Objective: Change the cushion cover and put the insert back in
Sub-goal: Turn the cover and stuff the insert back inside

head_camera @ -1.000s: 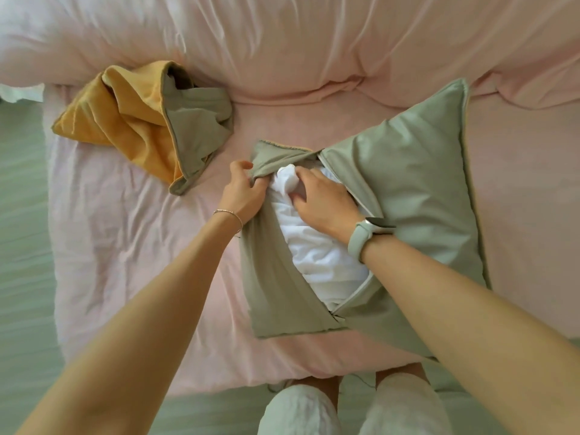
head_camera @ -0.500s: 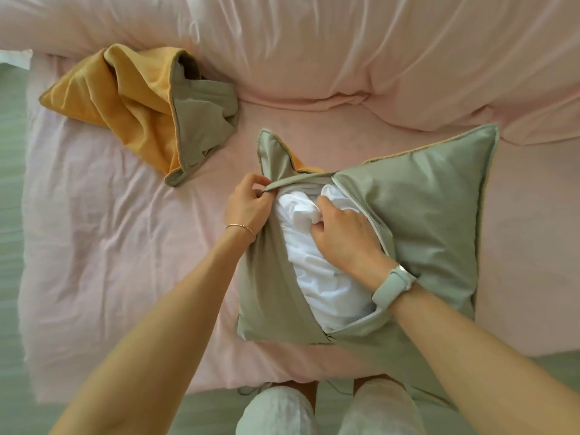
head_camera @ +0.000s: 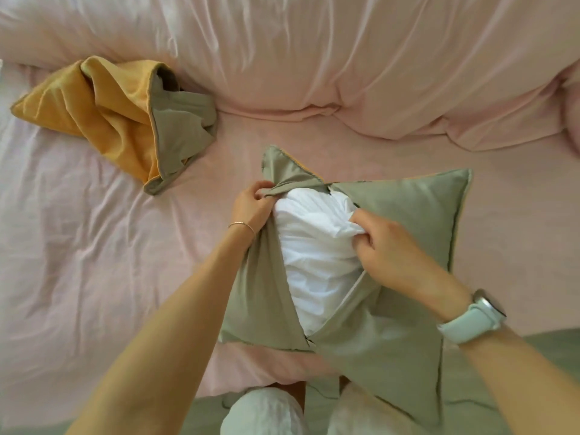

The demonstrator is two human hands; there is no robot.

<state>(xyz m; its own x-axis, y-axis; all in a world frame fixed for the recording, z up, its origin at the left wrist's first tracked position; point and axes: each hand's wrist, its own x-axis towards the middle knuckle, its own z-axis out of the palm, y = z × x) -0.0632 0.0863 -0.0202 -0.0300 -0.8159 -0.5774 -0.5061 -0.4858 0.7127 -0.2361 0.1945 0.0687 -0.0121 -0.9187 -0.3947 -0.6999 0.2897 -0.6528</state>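
Note:
A sage-green cushion cover (head_camera: 408, 215) lies on the pink bed with its zip opening spread wide. The white insert (head_camera: 310, 252) bulges out through that opening. My left hand (head_camera: 254, 205) pinches the left flap's edge near the cover's top corner. My right hand (head_camera: 389, 249) grips a bunch of the white insert fabric at the right edge of the opening. A second cover, yellow outside and grey-green inside (head_camera: 125, 127), lies crumpled at the upper left of the bed.
A pink sheet (head_camera: 94, 262) covers the bed, with large pink pillows or a duvet (head_camera: 345, 58) along the back. My knees in white trousers (head_camera: 263, 412) press against the bed's front edge over a green floor.
My right hand has shifted from the insert's top to the right side of the opening and now grips the fabric. The insert sits fuller at the top corner. The left hand kept its hold.

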